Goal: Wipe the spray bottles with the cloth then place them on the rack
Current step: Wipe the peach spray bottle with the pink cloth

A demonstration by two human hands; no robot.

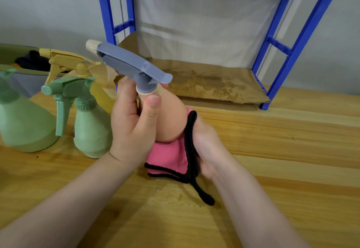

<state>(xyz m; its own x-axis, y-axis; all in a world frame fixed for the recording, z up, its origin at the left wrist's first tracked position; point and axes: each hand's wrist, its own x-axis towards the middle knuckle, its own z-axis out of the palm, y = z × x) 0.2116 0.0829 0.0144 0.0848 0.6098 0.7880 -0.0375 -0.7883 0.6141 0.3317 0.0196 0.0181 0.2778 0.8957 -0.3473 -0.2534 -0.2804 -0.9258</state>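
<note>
Wiping was underway: left hand (134, 128) gripped one bottle (171, 119), right hand (204, 144) held cloth (169, 156); rack (276, 46) held none.

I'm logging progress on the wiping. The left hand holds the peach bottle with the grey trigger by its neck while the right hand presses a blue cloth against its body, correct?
Almost: the cloth is pink with black trim, not blue, as the head view shows. The left hand does hold the peach bottle with the grey trigger by its neck, and the right hand presses the cloth against its body.
</note>
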